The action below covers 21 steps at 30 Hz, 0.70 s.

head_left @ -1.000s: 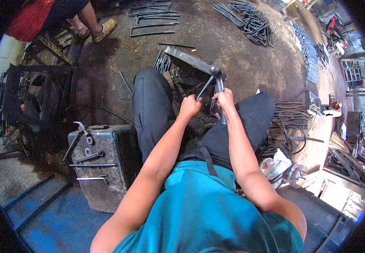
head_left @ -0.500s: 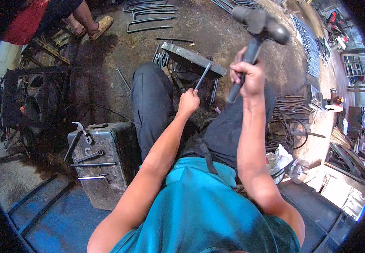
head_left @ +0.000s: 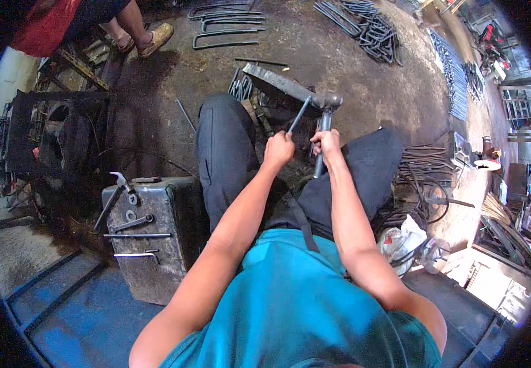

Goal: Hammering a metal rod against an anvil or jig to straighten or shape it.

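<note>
My left hand (head_left: 279, 149) is closed around a metal rod (head_left: 300, 115), which slants up out of my fist toward a steel block (head_left: 278, 83). My right hand (head_left: 327, 145) grips a hammer (head_left: 326, 118) mid-handle, its head beyond my knuckles, just beside the rod's far tip.

Rod (head_left: 300, 115): slim, straight along visible length, dark grey metal; lower end gripped in left hand (head_left: 279, 149), upper end slanting away and rightward to slab edge. Hammer (head_left: 326, 121): rounded steel head, grey handle; right hand (head_left: 327, 143) wrapped round handle, butt sticking out below fist. Head just beside rod's far tip, over slab's right end; contact unclear. Slab (head_left: 276, 81): long, grey, worn metal, between and beyond knees, slanting from upper left toward hammer head.
</note>
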Motion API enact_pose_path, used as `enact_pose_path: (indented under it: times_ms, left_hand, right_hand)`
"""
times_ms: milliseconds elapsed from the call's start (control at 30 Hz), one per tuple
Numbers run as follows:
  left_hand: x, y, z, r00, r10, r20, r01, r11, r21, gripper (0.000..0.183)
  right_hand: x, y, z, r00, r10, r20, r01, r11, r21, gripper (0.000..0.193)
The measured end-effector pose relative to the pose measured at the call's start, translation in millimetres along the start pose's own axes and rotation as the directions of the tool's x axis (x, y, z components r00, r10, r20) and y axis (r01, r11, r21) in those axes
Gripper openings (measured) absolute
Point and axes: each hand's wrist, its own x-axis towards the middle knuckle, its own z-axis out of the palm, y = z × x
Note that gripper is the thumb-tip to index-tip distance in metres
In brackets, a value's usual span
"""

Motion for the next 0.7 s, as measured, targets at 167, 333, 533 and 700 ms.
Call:
enact_pose_path:
  times_ms: [167,333,533,700]
  left_hand:
    - [3,3,-3,1.000,0.025,-0.001,-0.025,1.000,-0.008,0.044]
    - [5,5,-1,0.999,0.043,-0.028,-0.045,0.997,-0.059,0.045]
    - [5,4,1,1.000,-0.019,0.018,0.018,0.999,0.035,0.042]
    - [4,13,-3,0.999,-0.039,0.030,0.038,0.998,0.050,0.040]
  right_hand:
    - [-25,-34,3,0.998,-0.057,0.022,0.057,0.998,-0.002,0.015]
    - [-67,-128,12,0.931,-0.342,0.125,0.338,0.940,0.053,0.015]
    - [-109,-236,15,0.568,-0.744,0.351,0.562,0.663,0.495,0.018]
    - [-75,-198,25,0.576,-0.756,0.310,0.621,0.652,0.436,0.019]
